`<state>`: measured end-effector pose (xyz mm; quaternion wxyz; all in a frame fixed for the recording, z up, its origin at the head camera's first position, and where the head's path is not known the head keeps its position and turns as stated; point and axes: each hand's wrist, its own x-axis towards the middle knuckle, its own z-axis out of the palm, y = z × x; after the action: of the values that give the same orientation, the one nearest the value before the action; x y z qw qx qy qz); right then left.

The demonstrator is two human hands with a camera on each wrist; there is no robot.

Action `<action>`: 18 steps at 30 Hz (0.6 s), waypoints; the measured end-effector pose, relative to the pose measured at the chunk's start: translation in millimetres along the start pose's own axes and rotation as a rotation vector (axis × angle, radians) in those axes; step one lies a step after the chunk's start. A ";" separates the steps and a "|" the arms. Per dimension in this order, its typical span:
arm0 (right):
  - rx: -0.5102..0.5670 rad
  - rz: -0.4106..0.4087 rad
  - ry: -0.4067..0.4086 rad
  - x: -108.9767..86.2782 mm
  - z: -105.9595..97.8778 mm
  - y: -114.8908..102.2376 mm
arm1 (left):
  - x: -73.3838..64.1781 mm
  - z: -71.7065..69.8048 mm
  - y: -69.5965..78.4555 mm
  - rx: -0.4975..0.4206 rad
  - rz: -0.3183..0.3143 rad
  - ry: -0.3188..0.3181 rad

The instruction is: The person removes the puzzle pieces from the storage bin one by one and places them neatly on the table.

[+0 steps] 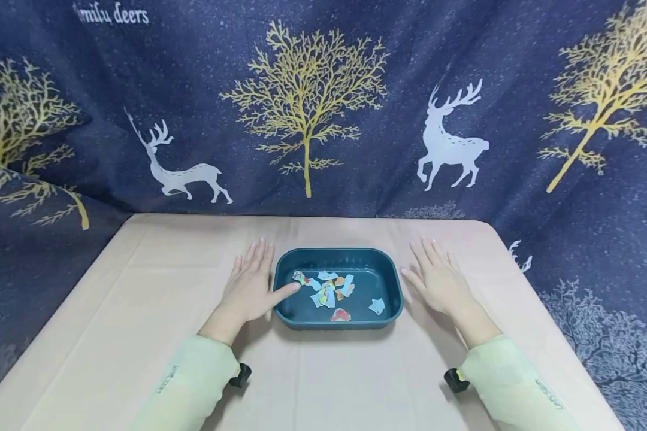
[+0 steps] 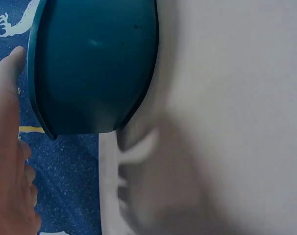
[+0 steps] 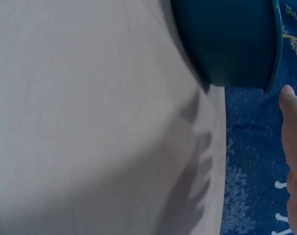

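A dark teal rectangular tub (image 1: 313, 325) stands on the table, holding several torn scraps of printed paper (image 1: 326, 295). Most scraps bunch left of its middle; a pale blue scrap (image 1: 377, 306) lies apart at the right, and a red one (image 1: 341, 315) by the near wall. My left hand (image 1: 250, 293) is spread flat beside the tub's left end, its thumb reaching over the rim. On the other side my right hand (image 1: 439, 281) has straight fingers, thumb pointing toward the right rim. Neither hand holds anything. Both wrist views show the tub's outer wall (image 2: 94, 68) beside the thumb.
A pale cloth covers the table (image 1: 345, 383). Behind it and at the sides hangs a dark blue curtain (image 1: 356, 149) printed with deer and trees. A small black device (image 1: 241, 375) sits at the left wrist, another black device (image 1: 456, 380) at the right.
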<state>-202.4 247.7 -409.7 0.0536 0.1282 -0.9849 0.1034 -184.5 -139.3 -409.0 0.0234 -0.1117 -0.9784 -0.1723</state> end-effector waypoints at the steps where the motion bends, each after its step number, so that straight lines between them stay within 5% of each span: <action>1: 0.005 -0.005 0.000 0.6 -0.7 -2.3 | -1.0 -0.6 0.6 -0.013 0.001 0.005; 18: 0.090 -0.099 -0.020 10.0 -6.9 -40.5 | -6.1 9.9 -2.7 -0.163 -0.016 -0.019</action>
<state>-200.8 208.5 -394.0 0.0432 0.1801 -0.9722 0.1435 -179.2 -139.7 -419.7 0.0036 -0.1073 -0.9622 -0.2504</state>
